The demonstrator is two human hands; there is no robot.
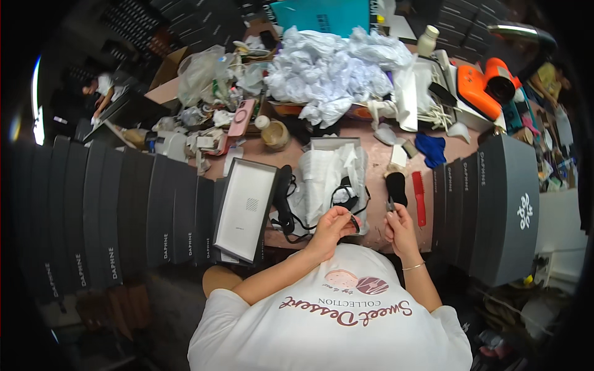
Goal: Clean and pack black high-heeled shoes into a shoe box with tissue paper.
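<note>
Close to my body, my left hand [334, 227] pinches a thin black strap [355, 224]. The strap looks like part of a black strappy sandal [344, 196] lying on white tissue paper [317, 179] in an open shoebox [336, 142]. To the right, my right hand [402, 227] is closed around a small dark pointed tool with a metallic glint [390, 206], too small to name exactly. Another black strappy shoe [283, 201] lies left of the tissue, its straps trailing toward me. A white-lined box lid [247, 207] rests tilted beside it.
Dark grey shoeboxes stand in rows at left [133, 210] and right [495, 204]. A black brush [396, 187] and a red long-handled tool [419, 198] lie beyond my right hand. Farther back are crumpled tissue [334, 68], a jar [273, 133], a pink phone [242, 117] and an orange heat gun [479, 89].
</note>
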